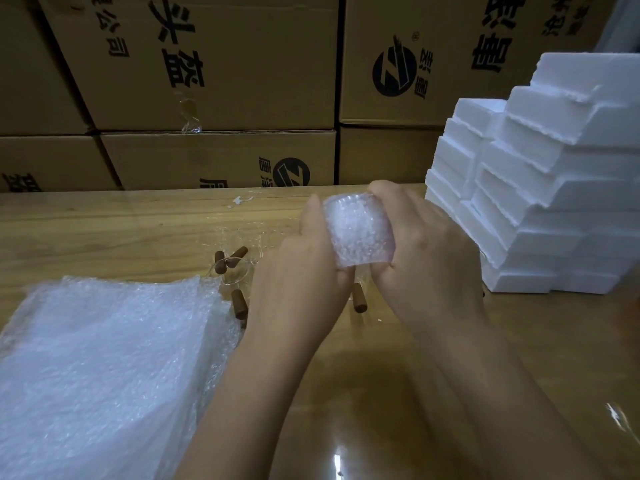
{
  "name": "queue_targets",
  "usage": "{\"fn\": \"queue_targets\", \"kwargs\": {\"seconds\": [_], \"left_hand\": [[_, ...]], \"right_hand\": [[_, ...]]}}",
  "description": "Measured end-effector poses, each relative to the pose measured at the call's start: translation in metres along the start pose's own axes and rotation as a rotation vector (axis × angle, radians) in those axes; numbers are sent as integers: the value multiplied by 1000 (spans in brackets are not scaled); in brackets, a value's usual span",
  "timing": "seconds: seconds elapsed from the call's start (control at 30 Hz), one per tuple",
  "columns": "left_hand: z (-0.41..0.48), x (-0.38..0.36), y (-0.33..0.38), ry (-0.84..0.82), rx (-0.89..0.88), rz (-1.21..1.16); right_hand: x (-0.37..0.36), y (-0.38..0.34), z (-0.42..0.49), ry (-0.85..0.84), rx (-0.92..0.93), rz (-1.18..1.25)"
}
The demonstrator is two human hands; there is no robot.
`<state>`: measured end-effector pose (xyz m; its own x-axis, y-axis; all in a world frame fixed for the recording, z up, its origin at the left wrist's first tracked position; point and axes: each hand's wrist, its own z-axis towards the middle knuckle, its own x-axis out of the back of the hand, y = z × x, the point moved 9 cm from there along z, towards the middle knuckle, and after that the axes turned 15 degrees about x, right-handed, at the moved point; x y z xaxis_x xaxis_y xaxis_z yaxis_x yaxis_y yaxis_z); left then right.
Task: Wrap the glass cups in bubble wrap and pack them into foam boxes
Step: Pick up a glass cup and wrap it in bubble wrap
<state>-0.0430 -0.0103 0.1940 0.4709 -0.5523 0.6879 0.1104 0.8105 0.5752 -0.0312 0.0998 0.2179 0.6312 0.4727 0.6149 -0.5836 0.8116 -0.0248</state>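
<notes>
Holding the job at the wrapping stage.

Head view, the only one:
- Wrapped cup (358, 233) is held up off the table (104, 223), between both hands at centre frame. Bubble wrap covers it all round; the glass inside can't really be made out, so whether the ends are tucked in is a guess.
- Left hand (304, 268) grasps the bundle's left side, a long finger laid up along it and the thumb under the lower edge. Likely there to pin the loose edge of the wrap.
- Right hand (426, 258) has its fingers curled over the top and right side, thumb at the bottom. Reads as the hand that rolls or tucks.
- Sheets of bubble wrap (104, 358) lie in a pile at near left, beside the left forearm, within easy reach for the next cup.
- Bare cups (242, 237), clear with brown wooden handles (239, 303), sit on the table just behind the pile; the count is hard to tell through clear glass.
- Foam boxes (540, 188) are stacked at right, close to the right hand, all closed or nested. None looks open for loading yet.
- Cardboard cartons (207, 64) wall off the back.

Judgement: one cup nearly wrapped, packing not begun.
</notes>
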Motion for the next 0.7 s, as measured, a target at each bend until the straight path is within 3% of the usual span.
{"fn": "queue_targets", "kwargs": {"seconds": [0.27, 0.5, 0.7], "left_hand": [[9, 1, -26, 31, 164, -267], [7, -6, -33, 56, 233, -217], [2, -6, -19, 52, 195, -160]], "right_hand": [[-26, 2, -5, -160, -60, 283], [-37, 3, -10, -287, -80, 367], [-24, 11, -5, -93, -156, 369]]}}
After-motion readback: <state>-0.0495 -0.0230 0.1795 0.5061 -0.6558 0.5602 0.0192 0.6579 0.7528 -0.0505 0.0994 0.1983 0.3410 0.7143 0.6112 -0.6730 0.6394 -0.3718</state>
